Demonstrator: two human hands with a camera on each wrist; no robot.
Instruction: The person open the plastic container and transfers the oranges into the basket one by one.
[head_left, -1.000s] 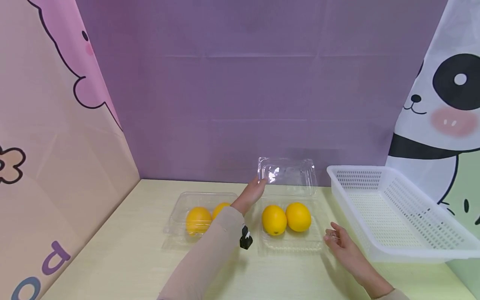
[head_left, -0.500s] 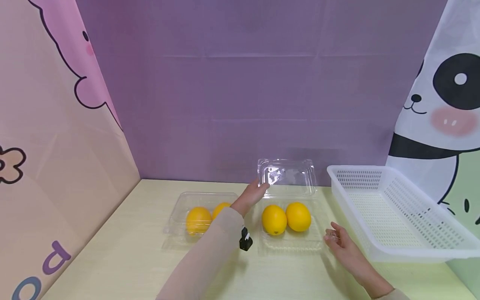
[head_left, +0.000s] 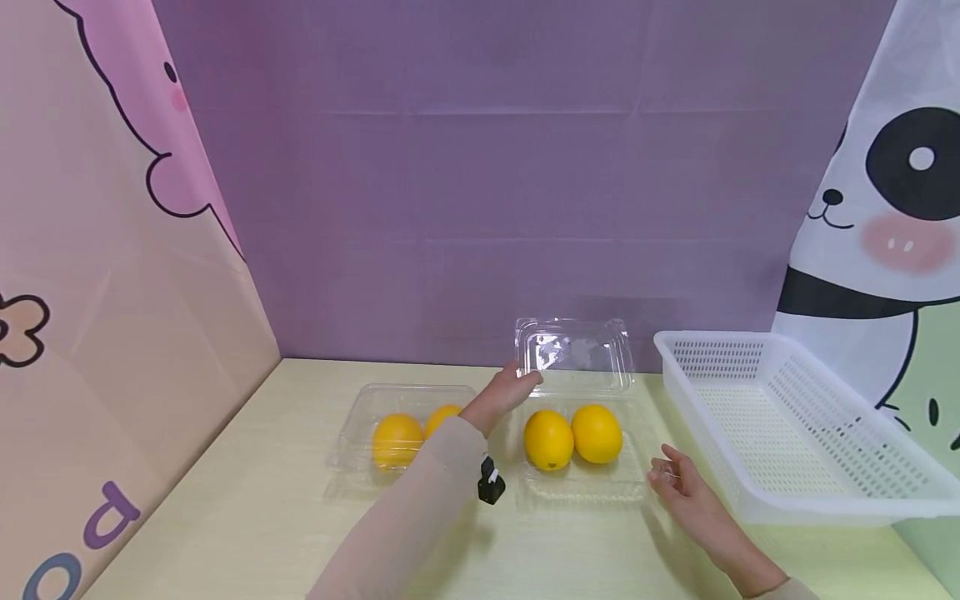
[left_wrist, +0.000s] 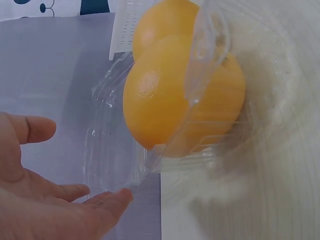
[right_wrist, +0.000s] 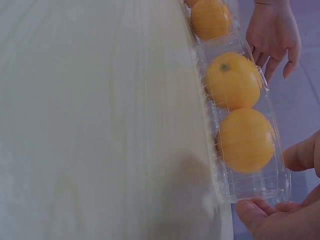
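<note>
A clear plastic clamshell container [head_left: 581, 490] lies with its lid [head_left: 577, 350] raised at the back. Two oranges [head_left: 548, 440] sit side by side in its base. My left hand [head_left: 501, 393] is at the lid's left edge; in the left wrist view, its fingers are extended, thumb apart, fingertips right at the clear plastic. At the container's right side, my right hand [head_left: 690, 500] has its fingers bent around the edge, with a glint of plastic across them. The right wrist view puts the corner between thumb and fingers [right_wrist: 252, 212].
A second clear container [head_left: 360, 417] with oranges [head_left: 397, 442] stands on the left, partly hidden by my left sleeve. To the right is a white perforated basket [head_left: 780, 504]. A purple backdrop [head_left: 480, 208] closes off the rear of the pale table [head_left: 225, 500].
My left hand has slid slightly down and right along the lid's edge. The lid has tipped back a little. My right hand and the oranges have stayed put.
</note>
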